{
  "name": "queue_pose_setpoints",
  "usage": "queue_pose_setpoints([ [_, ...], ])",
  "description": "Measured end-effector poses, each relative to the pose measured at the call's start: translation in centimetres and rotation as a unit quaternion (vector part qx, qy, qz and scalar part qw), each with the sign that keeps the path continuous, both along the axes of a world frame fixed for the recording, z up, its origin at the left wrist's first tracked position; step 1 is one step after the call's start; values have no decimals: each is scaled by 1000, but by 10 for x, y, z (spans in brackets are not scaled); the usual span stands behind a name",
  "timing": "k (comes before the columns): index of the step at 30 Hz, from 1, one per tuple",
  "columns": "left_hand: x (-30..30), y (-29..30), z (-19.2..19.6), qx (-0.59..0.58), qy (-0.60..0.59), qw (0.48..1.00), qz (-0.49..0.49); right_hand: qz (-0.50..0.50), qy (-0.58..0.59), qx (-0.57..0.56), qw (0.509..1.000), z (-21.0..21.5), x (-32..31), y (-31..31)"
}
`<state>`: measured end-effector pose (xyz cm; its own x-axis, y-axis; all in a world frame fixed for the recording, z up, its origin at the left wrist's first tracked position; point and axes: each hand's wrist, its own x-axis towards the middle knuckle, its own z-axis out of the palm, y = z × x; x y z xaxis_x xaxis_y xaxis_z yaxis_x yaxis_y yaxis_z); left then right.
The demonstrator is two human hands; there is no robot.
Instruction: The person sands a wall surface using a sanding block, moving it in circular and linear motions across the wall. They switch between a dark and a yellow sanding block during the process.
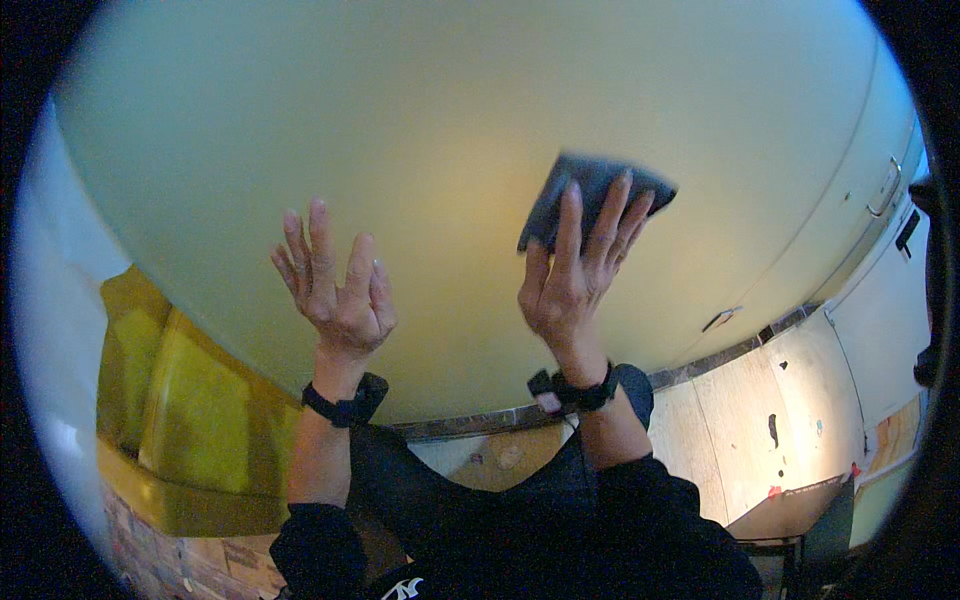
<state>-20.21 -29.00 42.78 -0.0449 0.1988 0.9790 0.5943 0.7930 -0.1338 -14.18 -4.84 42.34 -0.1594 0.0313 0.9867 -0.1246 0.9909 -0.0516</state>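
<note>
My right hand (pixel 572 280) presses a dark grey cloth (pixel 590 195) flat against a large pale yellow-green wall panel (pixel 430 120); the fingers lie spread over the cloth's lower part. My left hand (pixel 335 285) rests flat on the same panel to the left, fingers spread, holding nothing. Both wrists wear black bands, and dark sleeves cover my forearms below.
A dark stone skirting strip (pixel 480 420) runs along the panel's foot above a light tiled floor (pixel 740 420). A metal handle (pixel 885 190) sits on the panel at far right. A yellow padded seat or bench (pixel 190 410) stands at left, above a brick-patterned patch (pixel 170 560).
</note>
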Motion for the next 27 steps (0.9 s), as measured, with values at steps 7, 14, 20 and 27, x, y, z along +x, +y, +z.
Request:
queue_pose_setpoints([
  [7, 0, -3, -18, -12, -36, 999, -14, 96, -41, 36, 994, -81, 1, -61],
  [14, 22, 14, -21, -7, -55, 997, -50, 77, -35, -32, 996, -18, -8, -16],
  [20, 33, 2, -58, 53, -109, 990, -68, 45, -19, -47, 998, -114, 18, 18],
  [27, 75, 17, -124, 143, -190, 969, -60, 116, -104, 145, 977, -136, 3, -62],
])
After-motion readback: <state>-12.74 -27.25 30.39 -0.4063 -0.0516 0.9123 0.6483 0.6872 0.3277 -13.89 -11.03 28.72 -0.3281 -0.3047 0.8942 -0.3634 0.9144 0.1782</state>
